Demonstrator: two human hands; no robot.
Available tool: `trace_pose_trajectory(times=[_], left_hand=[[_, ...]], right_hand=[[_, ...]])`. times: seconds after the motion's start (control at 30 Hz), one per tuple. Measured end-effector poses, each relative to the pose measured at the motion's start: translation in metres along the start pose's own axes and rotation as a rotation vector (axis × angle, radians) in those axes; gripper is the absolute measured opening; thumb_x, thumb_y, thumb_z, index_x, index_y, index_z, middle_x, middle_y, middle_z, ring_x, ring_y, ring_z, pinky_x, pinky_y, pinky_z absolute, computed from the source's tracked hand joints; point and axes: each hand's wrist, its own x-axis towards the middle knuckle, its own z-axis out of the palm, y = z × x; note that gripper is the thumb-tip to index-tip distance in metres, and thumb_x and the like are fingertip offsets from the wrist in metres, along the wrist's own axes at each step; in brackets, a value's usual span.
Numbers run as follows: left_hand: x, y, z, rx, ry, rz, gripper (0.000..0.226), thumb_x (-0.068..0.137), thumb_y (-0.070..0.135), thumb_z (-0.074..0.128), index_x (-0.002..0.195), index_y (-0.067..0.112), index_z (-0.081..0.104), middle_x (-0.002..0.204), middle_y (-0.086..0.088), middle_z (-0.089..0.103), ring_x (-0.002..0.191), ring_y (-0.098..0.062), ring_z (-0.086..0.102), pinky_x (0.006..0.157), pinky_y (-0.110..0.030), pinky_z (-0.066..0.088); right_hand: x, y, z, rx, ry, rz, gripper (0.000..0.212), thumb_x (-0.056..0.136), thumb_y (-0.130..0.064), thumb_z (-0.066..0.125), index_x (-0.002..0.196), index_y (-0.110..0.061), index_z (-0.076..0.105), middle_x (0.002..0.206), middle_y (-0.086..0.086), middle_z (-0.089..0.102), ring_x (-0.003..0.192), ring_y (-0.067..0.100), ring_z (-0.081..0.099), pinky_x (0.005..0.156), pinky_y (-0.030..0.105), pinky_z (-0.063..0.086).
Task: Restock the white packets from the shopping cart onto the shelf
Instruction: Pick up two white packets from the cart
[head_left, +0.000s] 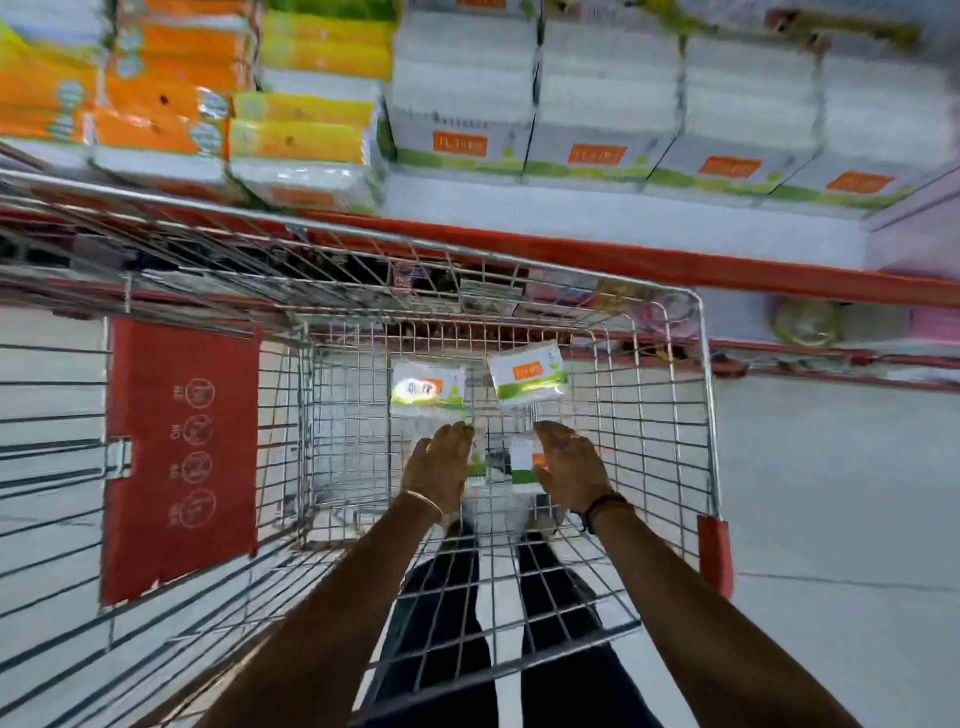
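Note:
Two white packets with green and orange print lie at the far end of the wire shopping cart (701, 395), the left packet (428, 389) and the right packet (527, 376). Closer to me are two more, mostly covered by my hands: one packet (478, 457) beside my left hand (441, 462) and another packet (524, 460) beside my right hand (569, 467). Both hands reach down inside the cart, palms down, fingers spread over these packets. Stacks of the same white packets (462, 104) fill the shelf (597, 218) beyond the cart.
Orange and yellow packs (176, 104) stand on the shelf's left part. The shelf has a red front edge (649, 262), with a lower shelf of goods (805, 322) beneath. A red child-seat flap (182, 457) hangs in the cart at left. My legs show through the cart's mesh.

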Motion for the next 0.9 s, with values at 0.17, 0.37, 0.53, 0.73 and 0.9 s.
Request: trace_pose_trajectory(times=[0.17, 0.37, 0.53, 0.73, 0.9], left_hand=[[0.012, -0.005, 0.018, 0.218, 0.110, 0.018, 0.069, 0.052, 0.018, 0.080, 0.116, 0.006, 0.059, 0.108, -0.010, 0.067, 0.089, -0.025, 0.064, 0.076, -0.038, 0.056], [0.017, -0.004, 0.018, 0.280, 0.252, 0.017, 0.053, 0.054, 0.017, 0.076, 0.103, 0.006, 0.060, 0.096, -0.011, 0.064, 0.084, -0.029, 0.060, 0.087, -0.042, 0.052], [0.012, -0.005, 0.021, 0.105, 0.172, 0.010, 0.060, 0.039, 0.006, 0.083, 0.094, 0.002, 0.058, 0.104, -0.019, 0.066, 0.080, -0.033, 0.066, 0.073, -0.041, 0.058], [-0.010, -0.004, -0.004, -0.093, 0.069, 0.032, 0.064, 0.074, 0.002, 0.065, 0.131, 0.007, 0.037, 0.119, -0.016, 0.061, 0.107, -0.034, 0.055, 0.088, -0.041, 0.048], [-0.030, -0.001, -0.034, -0.133, 0.127, 0.023, 0.059, 0.082, 0.010, 0.059, 0.137, 0.014, 0.038, 0.137, -0.008, 0.049, 0.123, -0.030, 0.043, 0.101, -0.040, 0.041]], right_hand=[[0.011, 0.008, 0.012, -0.046, 0.000, 0.025, 0.067, 0.080, -0.006, 0.063, 0.140, -0.003, 0.033, 0.146, 0.018, 0.039, 0.137, 0.032, 0.033, 0.115, 0.038, 0.023], [0.018, 0.009, 0.014, -0.105, 0.036, 0.042, 0.051, 0.071, 0.000, 0.065, 0.118, -0.001, 0.047, 0.121, 0.019, 0.054, 0.113, 0.036, 0.051, 0.098, 0.037, 0.040], [0.005, 0.006, 0.009, -0.054, -0.040, 0.077, 0.054, 0.073, -0.006, 0.069, 0.120, -0.005, 0.042, 0.123, 0.016, 0.055, 0.111, 0.034, 0.053, 0.087, 0.039, 0.046], [-0.017, -0.001, -0.008, -0.016, -0.100, 0.088, 0.060, 0.077, -0.009, 0.067, 0.130, -0.011, 0.040, 0.134, 0.011, 0.048, 0.123, 0.030, 0.043, 0.093, 0.039, 0.046], [-0.039, -0.015, -0.039, 0.034, 0.011, 0.088, 0.055, 0.078, -0.004, 0.064, 0.128, -0.013, 0.044, 0.133, 0.008, 0.048, 0.124, 0.029, 0.042, 0.094, 0.040, 0.046]])
